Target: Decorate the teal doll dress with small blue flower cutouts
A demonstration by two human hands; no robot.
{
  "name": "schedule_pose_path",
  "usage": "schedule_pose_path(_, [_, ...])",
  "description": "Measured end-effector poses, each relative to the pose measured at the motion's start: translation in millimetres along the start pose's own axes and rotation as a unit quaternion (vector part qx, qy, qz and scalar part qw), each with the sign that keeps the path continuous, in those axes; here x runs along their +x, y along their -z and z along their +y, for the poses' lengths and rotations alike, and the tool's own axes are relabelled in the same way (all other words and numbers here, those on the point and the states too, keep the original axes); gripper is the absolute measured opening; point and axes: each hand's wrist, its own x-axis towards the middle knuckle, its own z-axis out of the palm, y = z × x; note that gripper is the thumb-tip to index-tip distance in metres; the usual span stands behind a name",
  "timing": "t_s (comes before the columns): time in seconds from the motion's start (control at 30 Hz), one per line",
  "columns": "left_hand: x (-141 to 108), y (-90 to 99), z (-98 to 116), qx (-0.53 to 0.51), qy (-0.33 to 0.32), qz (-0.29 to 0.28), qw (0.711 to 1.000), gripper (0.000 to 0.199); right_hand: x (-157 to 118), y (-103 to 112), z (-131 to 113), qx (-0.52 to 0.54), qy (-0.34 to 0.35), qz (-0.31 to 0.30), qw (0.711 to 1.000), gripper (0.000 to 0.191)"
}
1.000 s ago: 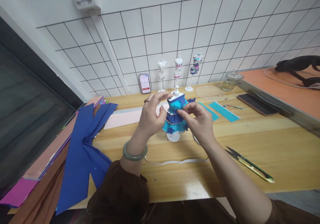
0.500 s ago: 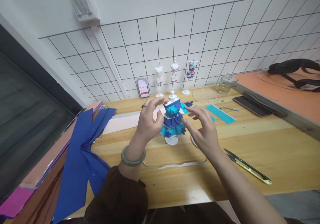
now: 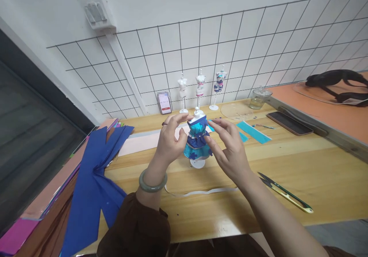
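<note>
A small white dress form stands upright on its round base in the middle of the table. It wears a tiered dress in turquoise and dark blue, with blue flower-shaped pieces on it. My left hand curves round the dress form's left side, thumb and fingers apart, fingertips by its shoulder. On the other side my right hand has its fingers spread, the index fingertip and thumb at the dress's bodice and waist. Whether either hand presses on the cloth I cannot tell.
Scissors lie at right, and a white ribbon lies in front. Blue cloth covers the left. Behind are turquoise strips, a phone, a glass cup, a propped phone and three small dress forms.
My right hand has moved left, bringing its fingertips up to the dress. My left hand has hardly moved. The dark blue flower cluster seen behind the dress is no longer visible there.
</note>
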Motion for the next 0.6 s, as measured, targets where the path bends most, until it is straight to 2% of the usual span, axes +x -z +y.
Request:
schedule_pose_path(0.1, [0.1, -0.3, 0.4, -0.012, 0.005, 0.003, 1.000, 0.047, -10.6, 9.1, 5.0, 0.033, -0.043, 0.018, 0.998, 0.039])
schedule_pose_path(0.2, [1.0, -0.3, 0.9, -0.040, 0.012, 0.010, 0.999, 0.046, -29.3, 22.3, 17.9, 0.037, -0.079, 0.003, 0.996, 0.036])
schedule_pose_path(0.33, [3.5, 1.6, 0.4, -0.095, 0.032, 0.005, 0.995, 0.045, -65.2, 42.3, 40.0, 0.001, -0.130, -0.038, 0.991, 0.034])
schedule_pose_path(0.43, [4.7, 3.7, -1.7, -0.139, 0.053, -0.003, 0.989, 0.044, -97.4, 54.6, 54.7, -0.018, -0.165, -0.093, 0.982, 0.032])
schedule_pose_path(0.6, [4.9, 4.4, -6.0, -0.183, 0.071, -0.006, 0.980, 0.046, -140.8, 66.8, 71.0, -0.064, -0.158, -0.135, 0.976, 0.032])
